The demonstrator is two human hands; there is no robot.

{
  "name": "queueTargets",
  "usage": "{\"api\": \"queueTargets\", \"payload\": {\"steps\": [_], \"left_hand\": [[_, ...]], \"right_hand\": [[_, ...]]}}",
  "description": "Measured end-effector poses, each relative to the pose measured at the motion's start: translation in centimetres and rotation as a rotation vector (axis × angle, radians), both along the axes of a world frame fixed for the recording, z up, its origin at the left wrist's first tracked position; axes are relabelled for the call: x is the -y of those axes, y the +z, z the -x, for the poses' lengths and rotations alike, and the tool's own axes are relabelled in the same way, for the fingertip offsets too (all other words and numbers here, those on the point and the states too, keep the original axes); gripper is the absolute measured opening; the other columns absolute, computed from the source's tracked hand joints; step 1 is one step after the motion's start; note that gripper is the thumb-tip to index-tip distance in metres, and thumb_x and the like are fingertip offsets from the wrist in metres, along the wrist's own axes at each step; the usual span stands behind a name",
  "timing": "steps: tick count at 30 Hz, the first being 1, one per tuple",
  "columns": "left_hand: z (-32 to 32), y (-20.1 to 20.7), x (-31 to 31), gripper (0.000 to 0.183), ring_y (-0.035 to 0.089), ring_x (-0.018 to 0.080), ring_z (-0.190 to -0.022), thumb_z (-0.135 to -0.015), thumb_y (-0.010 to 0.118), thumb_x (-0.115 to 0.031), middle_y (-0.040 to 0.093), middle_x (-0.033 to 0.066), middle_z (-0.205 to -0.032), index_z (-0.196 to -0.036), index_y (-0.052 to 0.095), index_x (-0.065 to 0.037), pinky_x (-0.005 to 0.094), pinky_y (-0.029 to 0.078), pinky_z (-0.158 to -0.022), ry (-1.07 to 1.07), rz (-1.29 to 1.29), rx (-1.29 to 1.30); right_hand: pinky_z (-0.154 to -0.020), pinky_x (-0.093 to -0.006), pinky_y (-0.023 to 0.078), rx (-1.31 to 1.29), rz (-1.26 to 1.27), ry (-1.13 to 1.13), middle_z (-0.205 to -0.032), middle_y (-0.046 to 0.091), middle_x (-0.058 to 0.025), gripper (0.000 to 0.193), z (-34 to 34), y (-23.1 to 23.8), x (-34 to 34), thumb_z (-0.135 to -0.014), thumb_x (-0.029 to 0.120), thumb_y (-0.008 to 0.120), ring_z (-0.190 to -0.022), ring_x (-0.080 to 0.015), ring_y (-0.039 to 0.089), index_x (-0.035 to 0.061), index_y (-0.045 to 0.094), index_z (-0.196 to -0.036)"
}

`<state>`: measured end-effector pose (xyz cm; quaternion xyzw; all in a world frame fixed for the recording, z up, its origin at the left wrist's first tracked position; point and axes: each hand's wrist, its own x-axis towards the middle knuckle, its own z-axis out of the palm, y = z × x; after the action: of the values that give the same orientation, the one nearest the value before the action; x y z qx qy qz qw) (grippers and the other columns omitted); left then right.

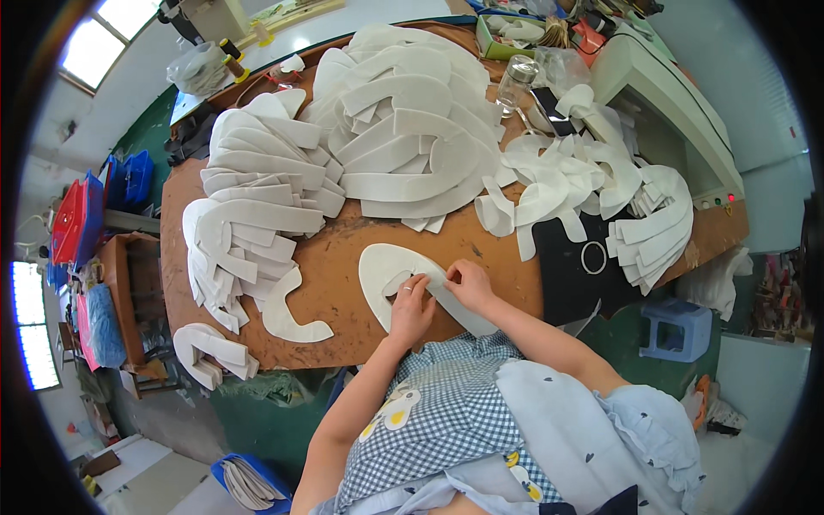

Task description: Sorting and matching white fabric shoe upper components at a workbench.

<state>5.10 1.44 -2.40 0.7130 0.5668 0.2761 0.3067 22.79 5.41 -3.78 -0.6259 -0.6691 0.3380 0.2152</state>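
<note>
A white curved, U-shaped fabric-like piece (384, 266) lies on the brown table in front of me, its rounded end pointing away. My left hand (411, 312), with a ring on one finger, has its fingers closed on the inner edge of the piece. Beside it, my right hand (470, 285) pinches the piece's right arm near the bend. The fingertips of both hands nearly meet; anything small between them is hidden. To the left, a single white curved piece (280, 311) rests apart, next to a fanned stack of similar pieces (257, 219).
A large heap of white curved pieces (412, 129) covers the table's back. More loose pieces (558, 176) and a fanned stack (661, 219) lie right, by a black mat (562, 262). A glass jar (516, 81) and a cream machine (665, 94) stand behind. A blue stool (675, 329) is on the floor.
</note>
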Motion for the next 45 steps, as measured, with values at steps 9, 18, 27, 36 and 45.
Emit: {"api": "queueTargets", "payload": {"steps": [9,18,27,36,45], "left_hand": [[0.5,2.2,-0.9,0.040,0.068,0.0234,-0.090,-0.081,0.073,-0.014,0.069,0.0137,-0.103,-0.116,0.061,0.000,0.0313,0.055,-0.077,0.251,0.167,0.250],[1.8,3.6,-1.1,0.029,0.070,0.0196,-0.084,-0.083,0.071,-0.013,0.072,0.0117,-0.093,-0.109,0.068,-0.003,0.0271,0.055,-0.074,0.361,0.085,0.258],[2.6,4.0,-1.5,0.022,0.070,0.0251,-0.077,-0.083,0.068,-0.012,0.070,0.0155,-0.088,-0.103,0.069,-0.004,0.0321,0.055,-0.071,0.386,0.099,0.225],[1.9,3.7,-0.8,0.026,0.070,0.0200,-0.076,-0.081,0.074,-0.015,0.071,0.0122,-0.087,-0.104,0.067,-0.004,0.0295,0.055,-0.066,0.412,-0.032,0.141],[2.5,1.5,-1.0,0.009,0.066,0.0220,-0.063,-0.086,0.065,-0.012,0.069,0.0095,-0.080,-0.094,0.064,-0.007,0.0312,0.052,-0.057,0.437,-0.092,-0.001]], "right_hand": [[-0.067,-0.0249,0.052,-0.711,0.294,0.038,-0.075,0.067,-0.0048,0.017,2.1,3.1,-2.3,-0.075,0.000,0.068,-0.070,-0.0101,0.063,0.0018,0.061,-0.090],[-0.064,-0.0228,0.049,-0.657,0.401,0.118,-0.078,0.067,-0.0037,0.030,3.6,6.0,-3.6,-0.078,0.000,0.067,-0.070,-0.0081,0.060,0.0008,0.055,-0.105],[-0.064,-0.0232,0.050,-0.588,0.349,0.111,-0.078,0.069,-0.0044,0.035,4.4,6.6,-3.7,-0.077,0.001,0.069,-0.070,-0.0080,0.061,0.0005,0.054,-0.109],[-0.064,-0.0242,0.051,-0.629,0.321,0.085,-0.075,0.070,-0.0062,0.035,4.2,5.5,-3.9,-0.074,0.005,0.071,-0.069,-0.0099,0.065,0.0005,0.056,-0.106],[-0.063,-0.0275,0.051,-0.560,0.328,0.068,-0.074,0.070,-0.0076,0.032,4.6,5.1,-3.8,-0.072,0.004,0.070,-0.067,-0.0140,0.066,0.0018,0.057,-0.101]]}}
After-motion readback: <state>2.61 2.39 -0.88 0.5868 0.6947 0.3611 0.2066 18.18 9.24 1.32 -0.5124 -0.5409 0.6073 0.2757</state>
